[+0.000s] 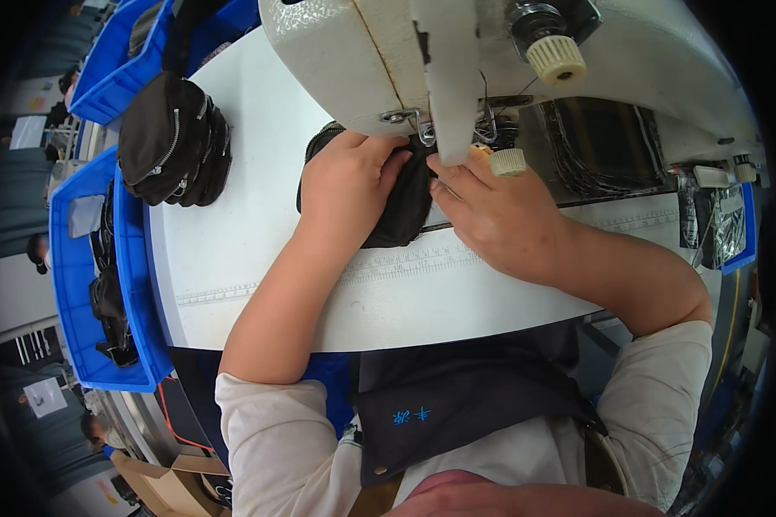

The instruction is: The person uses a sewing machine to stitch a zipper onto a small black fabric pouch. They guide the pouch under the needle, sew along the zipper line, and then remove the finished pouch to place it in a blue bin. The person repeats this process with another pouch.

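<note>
A dark cloth piece (405, 207) with a zipper along its upper left edge lies on the white sewing table, in under the head of a white sewing machine (345, 52). My left hand (345, 185) presses over its left part, thumb and fingers closed on the cloth. From the other side my right hand (500, 211) grips its right edge close beside the needle area, fingertips bent together. The machine's head and my fingers hide where the cloth meets the presser foot. Both forearms rest across the table's near part.
At the left stands a stack of dark zippered pouches (159, 142). Blue bins (151, 284) line the table's left side, one holding dark cloth pieces. Dark panels (608, 142) are piled right of the needle. A printed ruler (405, 265) crosses the table (233, 233). Plastic-wrapped items (729, 224) sit far right.
</note>
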Available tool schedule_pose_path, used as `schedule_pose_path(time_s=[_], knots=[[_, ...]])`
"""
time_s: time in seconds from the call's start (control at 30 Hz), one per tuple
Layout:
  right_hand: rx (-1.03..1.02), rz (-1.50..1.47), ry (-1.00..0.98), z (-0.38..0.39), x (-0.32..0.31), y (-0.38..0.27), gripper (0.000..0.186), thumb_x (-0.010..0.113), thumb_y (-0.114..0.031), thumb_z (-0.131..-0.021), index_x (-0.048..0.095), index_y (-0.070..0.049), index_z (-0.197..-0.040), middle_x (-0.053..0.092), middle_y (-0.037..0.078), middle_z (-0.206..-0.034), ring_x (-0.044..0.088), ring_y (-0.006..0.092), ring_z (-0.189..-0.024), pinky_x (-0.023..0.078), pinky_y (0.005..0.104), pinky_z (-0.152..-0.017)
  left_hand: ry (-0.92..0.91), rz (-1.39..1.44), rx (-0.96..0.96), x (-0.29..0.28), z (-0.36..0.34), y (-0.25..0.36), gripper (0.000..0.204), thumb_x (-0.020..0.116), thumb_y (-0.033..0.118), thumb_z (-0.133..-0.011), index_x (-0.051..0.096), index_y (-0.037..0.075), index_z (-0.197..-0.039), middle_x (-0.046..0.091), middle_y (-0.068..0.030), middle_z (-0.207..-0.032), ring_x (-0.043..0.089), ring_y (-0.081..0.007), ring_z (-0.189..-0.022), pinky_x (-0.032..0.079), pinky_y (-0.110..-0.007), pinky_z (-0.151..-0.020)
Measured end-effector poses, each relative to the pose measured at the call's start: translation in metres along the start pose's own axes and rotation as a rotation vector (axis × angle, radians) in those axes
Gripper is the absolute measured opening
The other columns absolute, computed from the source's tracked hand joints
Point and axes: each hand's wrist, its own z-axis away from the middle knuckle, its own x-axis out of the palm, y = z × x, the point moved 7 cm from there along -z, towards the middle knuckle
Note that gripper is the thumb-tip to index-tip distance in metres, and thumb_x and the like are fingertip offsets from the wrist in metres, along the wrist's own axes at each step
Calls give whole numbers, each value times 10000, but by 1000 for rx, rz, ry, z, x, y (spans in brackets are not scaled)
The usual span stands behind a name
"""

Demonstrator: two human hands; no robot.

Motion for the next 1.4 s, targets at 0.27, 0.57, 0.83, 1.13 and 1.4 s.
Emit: schedule_pose_path(time_s=[0.27,0.57,0.83,1.13,1.4], knots=[[-42,-1,-52,0,1,-3,310,736,-104,-755,756,14,-1041,726,140,-1249,661,225,-1107,604,334,-705,18,-114,-52,8,-4,-6,102,793,195,-841,771,103,-879,717,-62,-819,715,-279,-776,566,-397,-667],[-55,-25,-34,-1,3,-2,249,738,-95,-791,754,16,-1014,733,137,-1211,670,211,-1035,595,307,-679,-31,104,-227,11,-6,-15,107,742,148,-887,724,86,-972,744,-59,-942,721,-287,-849,561,-401,-717],[-49,63,-40,1,6,-5,233,698,-148,-807,762,-34,-1000,705,92,-1125,642,185,-1036,469,336,-831,7,-90,257,2,7,13,400,686,-8,-764,796,202,-1086,728,33,-1104,678,-224,-1081,590,-351,-802],[-17,0,-102,1,4,-2,131,697,-125,-799,734,-50,-900,640,61,-932,647,198,-906,479,346,-768,-29,-166,156,-1,11,28,412,734,28,-783,794,187,-1158,720,15,-1152,693,-219,-1045,598,-340,-759],[-8,-59,-121,-1,0,0,137,695,-107,-811,727,-16,-908,659,108,-948,665,224,-826,505,362,-756,-35,-182,192,-8,15,33,413,754,42,-772,792,144,-1170,717,-11,-1123,688,-215,-1037,598,-323,-798]])
